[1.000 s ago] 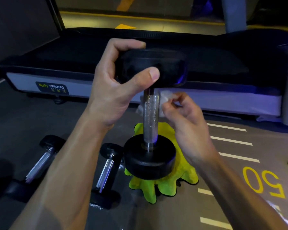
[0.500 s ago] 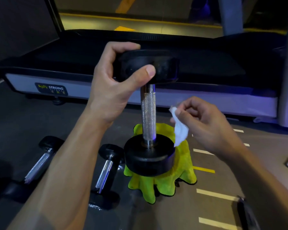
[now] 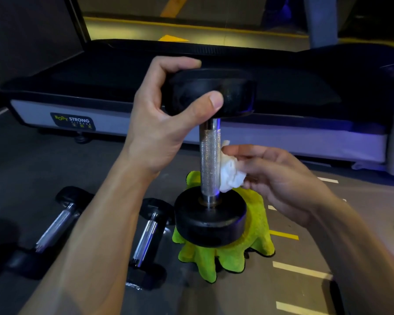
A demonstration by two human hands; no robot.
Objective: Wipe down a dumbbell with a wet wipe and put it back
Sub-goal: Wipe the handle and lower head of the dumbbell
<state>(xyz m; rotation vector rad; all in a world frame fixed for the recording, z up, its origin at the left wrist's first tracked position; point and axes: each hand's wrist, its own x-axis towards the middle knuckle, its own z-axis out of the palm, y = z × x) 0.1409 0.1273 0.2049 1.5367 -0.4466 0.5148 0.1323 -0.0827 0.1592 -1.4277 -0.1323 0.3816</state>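
I hold the black rubber-headed dumbbell with the knurled steel handle (image 3: 210,165) upright in front of me, its lower head hanging above a crumpled lime-green microfibre cloth (image 3: 225,253) on the grey gym floor (image 3: 293,289). My left hand (image 3: 162,123) clamps the upper head, thumb on the near side of its rim and fingers curled over the top. My right hand (image 3: 275,178) pinches a bunched white wet wipe (image 3: 230,175) against the right side of the handle, just above the lower head.

This thing will feel heavy and rigid, I judge, and it hangs from 1 hand only; the rubber head gives my fingers a wide, fairly grippy hold, but the wet steel may turn slick, so I would keep my hold on the head, not the bar. The wipe is soft and limp and should wrap round the knurling.

2 smaller black dumbbells with chrome handles (image 3: 59,223) lie on the floor to my left, before a treadmill deck (image 3: 127,96)
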